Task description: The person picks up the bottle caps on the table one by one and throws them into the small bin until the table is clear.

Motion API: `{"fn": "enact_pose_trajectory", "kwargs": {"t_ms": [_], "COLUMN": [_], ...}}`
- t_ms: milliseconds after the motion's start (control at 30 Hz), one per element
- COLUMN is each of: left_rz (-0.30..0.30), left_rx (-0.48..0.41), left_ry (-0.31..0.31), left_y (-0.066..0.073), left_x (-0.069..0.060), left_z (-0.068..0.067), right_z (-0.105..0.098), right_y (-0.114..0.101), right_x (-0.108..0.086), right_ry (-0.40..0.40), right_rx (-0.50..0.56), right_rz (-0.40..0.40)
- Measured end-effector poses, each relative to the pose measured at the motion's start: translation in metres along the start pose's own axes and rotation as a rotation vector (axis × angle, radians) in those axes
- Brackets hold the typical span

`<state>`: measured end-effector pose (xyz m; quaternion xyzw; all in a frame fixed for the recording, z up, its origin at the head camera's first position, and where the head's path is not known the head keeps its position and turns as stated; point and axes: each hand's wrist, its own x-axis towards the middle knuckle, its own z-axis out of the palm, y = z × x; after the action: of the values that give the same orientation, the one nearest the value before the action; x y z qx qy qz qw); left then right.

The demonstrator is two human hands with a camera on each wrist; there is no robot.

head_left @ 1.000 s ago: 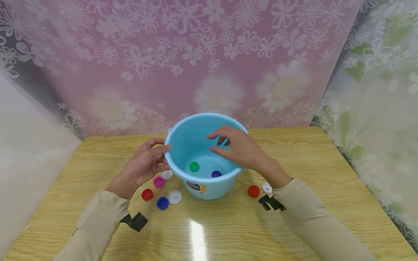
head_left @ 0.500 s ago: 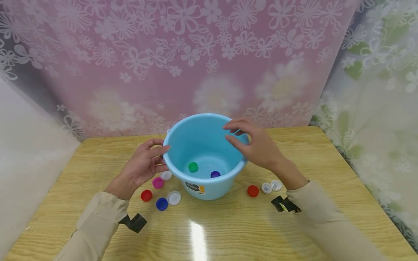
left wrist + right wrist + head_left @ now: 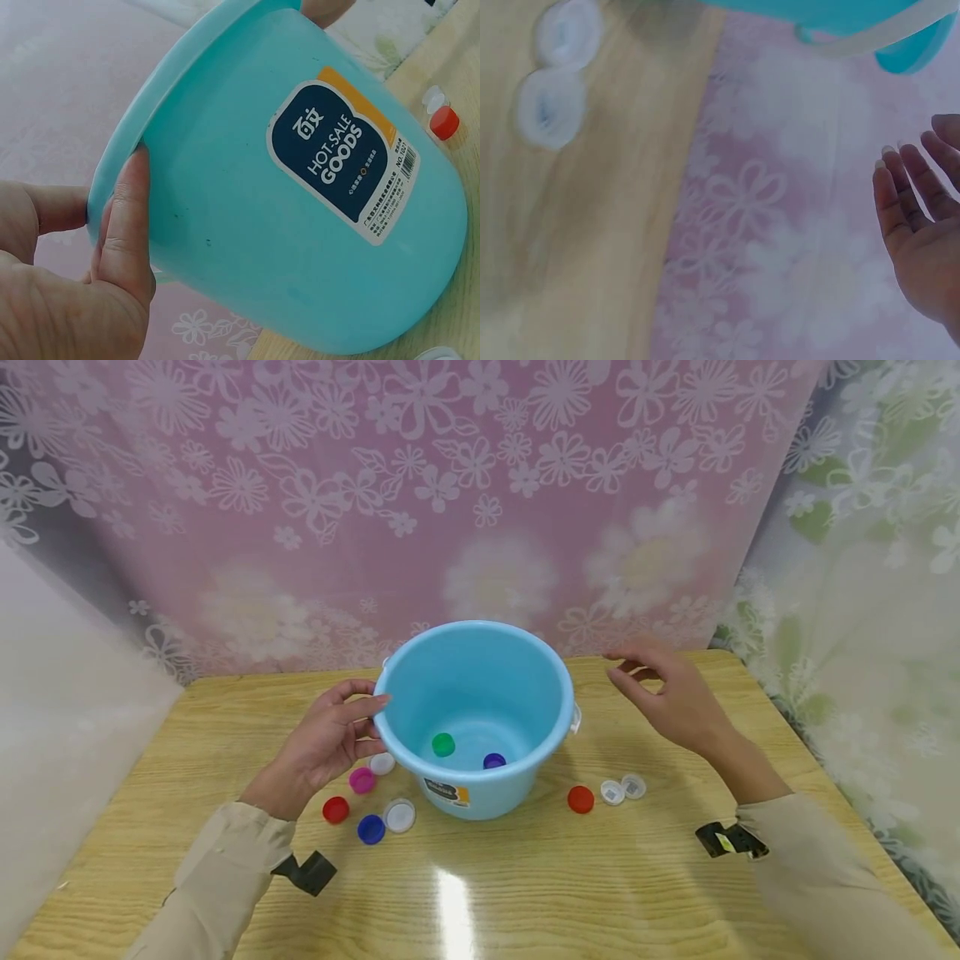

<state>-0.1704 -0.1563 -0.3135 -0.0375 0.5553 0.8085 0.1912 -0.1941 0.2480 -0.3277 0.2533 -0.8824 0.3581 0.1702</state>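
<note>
A pink floral curtain (image 3: 480, 560) hangs beyond the far edge of the wood-grain surface (image 3: 525, 893), on which a light-blue plastic bucket (image 3: 498, 797) stands upright. The left hand (image 3: 324, 743) pinches the bucket's left rim; for the step in hand, which looks like steadying the bucket, a light grip without downward pull should serve best. The right hand (image 3: 667, 697) holds nothing that shows, its fingers loosely bent in the air well right of the bucket. Any bottle cap it takes is probably best pinched by the side, lifted clear of the right rim and released low over the middle. A dark label (image 3: 447, 792) reading HOT-SALE GOODS marks the near wall. Left of the bucket lie a large white cap (image 3: 400, 816), a blue cap (image 3: 371, 829), a red cap (image 3: 336, 810), a pink cap (image 3: 362, 780) and a smaller white cap (image 3: 382, 765); right of it, a second red cap (image 3: 581, 799) sits near two white caps (image 3: 612, 792) that seem to touch. On the bucket's bottom rest a green cap (image 3: 443, 744) and a violet-blue cap (image 3: 494, 760). The near rim hides part of the violet-blue one, and perhaps others. The right wrist view cuts off the right hand and blurs the two white caps; the label's finest print is too small to read.
</note>
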Motion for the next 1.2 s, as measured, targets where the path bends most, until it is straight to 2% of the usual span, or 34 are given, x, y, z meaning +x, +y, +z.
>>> {"fn": "enact_pose_trajectory", "kwargs": {"t_ms": [100,200,300,400,700,933,1200], "left_rz": [0.001,0.002,0.004,0.006,0.01,0.015,0.013], "left_rx": [-0.001,0.002,0.001,-0.004,-0.023,-0.025,-0.026], "left_ry": [0.004,0.002,0.0,0.001,-0.001,0.004,0.009], "left_y": [0.0,0.0,-0.001,-0.001,-0.003,-0.003,-0.002], "left_x": [0.0,0.0,0.0,0.0,0.001,0.0,-0.001], "left_z": [0.0,0.0,0.0,0.0,-0.002,-0.002,0.001], "right_z": [-0.005,-0.009,-0.011,-0.009,0.005,0.013,0.019], "right_y": [0.015,0.027,0.037,0.044,0.055,0.057,0.058], "right_x": [-0.015,-0.031,-0.045,-0.056,-0.08,-0.086,-0.09], "right_ry": [-0.076,-0.185,-0.299,-0.371,-0.458,-0.55,-0.569], "right_rx": [-0.047,-0.075,-0.06,-0.045,-0.013,0.01,-0.023], "right_rz": [0.043,0.085,0.125,0.162,0.183,0.189,0.161]}}
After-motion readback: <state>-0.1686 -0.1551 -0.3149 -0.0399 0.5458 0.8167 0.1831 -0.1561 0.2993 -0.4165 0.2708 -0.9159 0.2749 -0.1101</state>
